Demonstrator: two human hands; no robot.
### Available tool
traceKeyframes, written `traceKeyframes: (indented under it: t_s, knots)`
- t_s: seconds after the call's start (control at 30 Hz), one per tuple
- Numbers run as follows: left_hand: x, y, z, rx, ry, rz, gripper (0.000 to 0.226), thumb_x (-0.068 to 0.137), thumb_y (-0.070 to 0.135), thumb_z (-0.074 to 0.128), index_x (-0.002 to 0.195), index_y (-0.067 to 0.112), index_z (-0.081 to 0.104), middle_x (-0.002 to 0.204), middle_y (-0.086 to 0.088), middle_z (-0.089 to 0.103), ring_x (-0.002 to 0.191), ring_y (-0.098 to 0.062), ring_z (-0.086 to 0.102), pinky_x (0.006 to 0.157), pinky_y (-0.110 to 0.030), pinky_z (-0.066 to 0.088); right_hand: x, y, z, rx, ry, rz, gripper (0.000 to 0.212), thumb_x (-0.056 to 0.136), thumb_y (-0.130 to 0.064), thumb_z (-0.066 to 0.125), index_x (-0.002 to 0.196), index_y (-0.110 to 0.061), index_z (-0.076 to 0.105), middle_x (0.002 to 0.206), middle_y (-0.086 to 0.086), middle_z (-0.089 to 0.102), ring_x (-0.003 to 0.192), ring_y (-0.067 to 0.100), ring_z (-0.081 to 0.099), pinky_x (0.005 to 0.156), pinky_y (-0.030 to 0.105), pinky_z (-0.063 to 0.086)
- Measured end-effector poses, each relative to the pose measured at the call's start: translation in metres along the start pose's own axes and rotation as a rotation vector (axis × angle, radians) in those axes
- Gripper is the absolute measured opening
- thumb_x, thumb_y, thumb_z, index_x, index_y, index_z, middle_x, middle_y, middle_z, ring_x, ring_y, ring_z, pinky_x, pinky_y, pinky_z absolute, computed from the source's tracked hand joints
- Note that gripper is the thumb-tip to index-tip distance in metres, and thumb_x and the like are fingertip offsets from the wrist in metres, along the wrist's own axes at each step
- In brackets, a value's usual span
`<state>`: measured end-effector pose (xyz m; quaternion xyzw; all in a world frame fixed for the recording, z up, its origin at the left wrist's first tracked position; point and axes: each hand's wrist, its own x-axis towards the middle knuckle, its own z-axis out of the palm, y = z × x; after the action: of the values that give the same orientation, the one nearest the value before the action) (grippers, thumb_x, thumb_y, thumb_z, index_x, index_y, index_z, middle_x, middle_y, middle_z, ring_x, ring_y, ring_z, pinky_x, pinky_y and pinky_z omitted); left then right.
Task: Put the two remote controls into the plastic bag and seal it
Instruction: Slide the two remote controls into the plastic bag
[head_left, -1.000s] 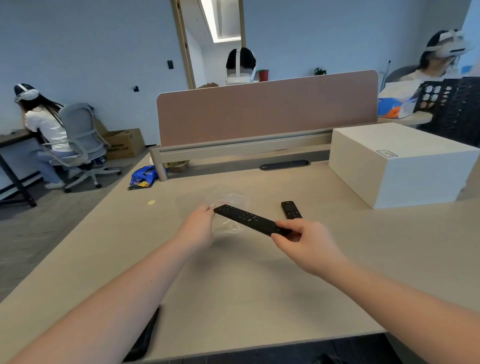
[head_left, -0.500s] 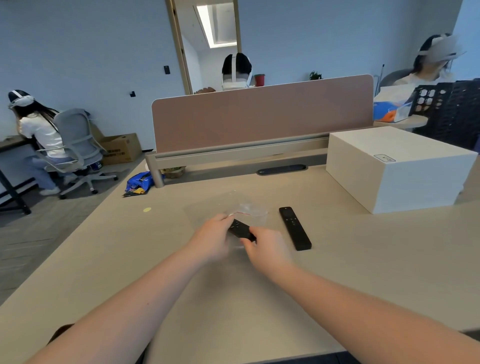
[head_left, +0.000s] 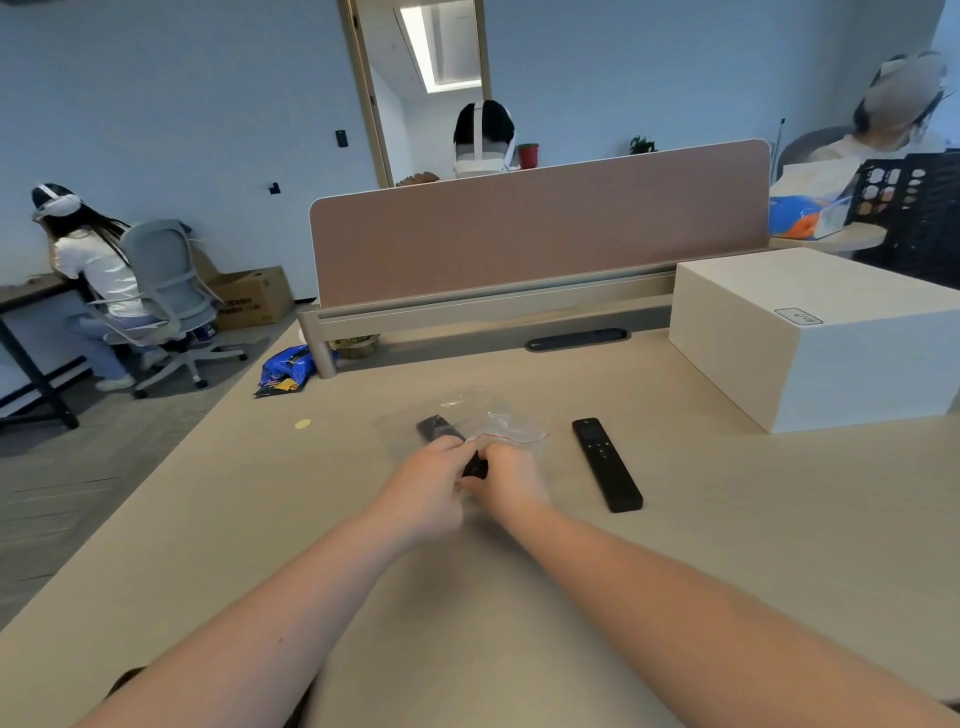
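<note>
A clear plastic bag (head_left: 498, 423) with a red seal strip lies on the beige desk (head_left: 727, 545). One black remote control (head_left: 439, 428) lies mostly inside the bag; its near end shows between my hands. My left hand (head_left: 423, 491) pinches the bag's mouth. My right hand (head_left: 506, 480) grips the remote's near end at the opening. The second black remote control (head_left: 605, 464) lies flat on the desk to the right of the bag, apart from both hands.
A large white box (head_left: 815, 332) stands at the back right. A pink divider panel (head_left: 540, 223) runs along the desk's far edge. A blue snack packet (head_left: 288, 369) lies at the back left. Seated people wearing headsets are around the room.
My right hand has slid the long remote from the air into the bag, and both hands have closed together at the bag's mouth. The second remote has stayed put.
</note>
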<state>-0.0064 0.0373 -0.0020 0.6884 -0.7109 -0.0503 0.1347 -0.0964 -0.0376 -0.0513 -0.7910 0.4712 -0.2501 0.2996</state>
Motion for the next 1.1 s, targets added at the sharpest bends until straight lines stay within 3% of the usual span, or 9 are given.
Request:
traceKeyframes:
  t_s: [0.13, 0.27, 0.37, 0.5, 0.63, 0.7, 0.8, 0.9, 1.1]
  knots:
    - [0.001, -0.003, 0.004, 0.0, -0.008, -0.003, 0.061, 0.084, 0.002, 0.047, 0.141, 0.022, 0.038, 0.13, -0.001, 0.05, 0.116, -0.025, 0.051, 0.091, -0.031, 0.046, -0.003, 0.001, -0.002, -0.03, -0.025, -0.042, 0.024, 0.085, -0.01, 0.061, 0.109, -0.009, 0.063, 0.11, 0.011, 0.069, 0.103, 0.026, 0.063, 0.083, 0.029, 0.048]
    - [0.003, -0.006, 0.007, 0.019, -0.021, -0.013, 0.06, 0.081, 0.001, 0.047, 0.139, 0.017, 0.041, 0.123, -0.004, 0.052, 0.114, -0.025, 0.051, 0.092, -0.039, 0.047, -0.016, 0.01, -0.018, -0.112, 0.057, -0.086, 0.018, 0.09, -0.008, 0.049, 0.089, -0.002, 0.066, 0.093, 0.018, 0.07, 0.077, 0.025, 0.058, 0.062, 0.027, 0.035]
    - [0.004, -0.006, 0.007, 0.042, -0.031, -0.027, 0.06, 0.081, 0.001, 0.047, 0.139, 0.016, 0.04, 0.124, -0.004, 0.051, 0.115, -0.024, 0.051, 0.092, -0.039, 0.048, -0.025, 0.024, -0.036, -0.173, 0.181, -0.067, 0.021, 0.09, -0.014, 0.047, 0.085, -0.007, 0.066, 0.086, 0.013, 0.07, 0.082, 0.032, 0.063, 0.067, 0.034, 0.049]
    - [0.005, -0.004, 0.006, 0.057, -0.046, -0.039, 0.059, 0.079, 0.001, 0.048, 0.136, 0.018, 0.043, 0.121, -0.002, 0.051, 0.113, -0.024, 0.051, 0.089, -0.04, 0.05, -0.034, 0.055, -0.06, -0.313, 0.355, 0.004, 0.02, 0.09, -0.02, 0.048, 0.091, -0.008, 0.064, 0.093, 0.009, 0.063, 0.099, 0.031, 0.055, 0.074, 0.038, 0.049]
    - [0.005, -0.001, 0.004, 0.078, -0.05, -0.049, 0.063, 0.079, 0.002, 0.045, 0.14, 0.02, 0.038, 0.122, -0.001, 0.051, 0.114, -0.023, 0.051, 0.087, -0.04, 0.051, -0.045, 0.076, -0.075, -0.524, 0.166, 0.319, 0.045, 0.087, -0.051, 0.049, 0.123, -0.023, 0.046, 0.122, 0.006, 0.053, 0.121, 0.028, 0.042, 0.093, 0.041, 0.039]
    - [0.006, -0.002, 0.004, 0.076, -0.039, -0.044, 0.061, 0.079, 0.005, 0.046, 0.137, 0.022, 0.042, 0.111, 0.001, 0.051, 0.108, -0.023, 0.053, 0.083, -0.04, 0.052, -0.047, 0.081, -0.077, -0.548, 0.128, 0.346, 0.045, 0.089, -0.049, 0.048, 0.125, -0.021, 0.043, 0.122, 0.008, 0.056, 0.119, 0.029, 0.045, 0.092, 0.04, 0.041]
    - [0.005, 0.0, 0.005, 0.094, -0.023, -0.039, 0.05, 0.081, 0.006, 0.045, 0.129, 0.018, 0.048, 0.095, 0.002, 0.044, 0.1, -0.025, 0.054, 0.075, -0.034, 0.049, -0.045, 0.082, -0.079, -0.504, 0.168, 0.3, 0.028, 0.091, -0.025, 0.047, 0.118, -0.016, 0.047, 0.112, 0.011, 0.062, 0.108, 0.031, 0.054, 0.081, 0.036, 0.047]
    - [0.002, 0.002, 0.005, 0.106, 0.003, -0.036, 0.05, 0.085, 0.009, 0.046, 0.133, 0.018, 0.044, 0.114, -0.002, 0.051, 0.11, -0.026, 0.052, 0.078, -0.033, 0.046, -0.051, 0.073, -0.084, -0.3, 0.229, 0.292, 0.028, 0.087, -0.014, 0.047, 0.115, -0.016, 0.051, 0.1, 0.011, 0.068, 0.097, 0.033, 0.059, 0.076, 0.037, 0.054]
    - [0.004, 0.0, 0.001, 0.148, -0.003, -0.071, 0.047, 0.087, 0.01, 0.045, 0.134, 0.016, 0.044, 0.126, -0.004, 0.052, 0.116, -0.027, 0.052, 0.088, -0.039, 0.05, -0.083, 0.02, -0.093, -0.074, 0.341, 0.012, 0.034, 0.089, -0.026, 0.055, 0.122, -0.022, 0.055, 0.101, 0.007, 0.07, 0.094, 0.027, 0.063, 0.078, 0.033, 0.054]
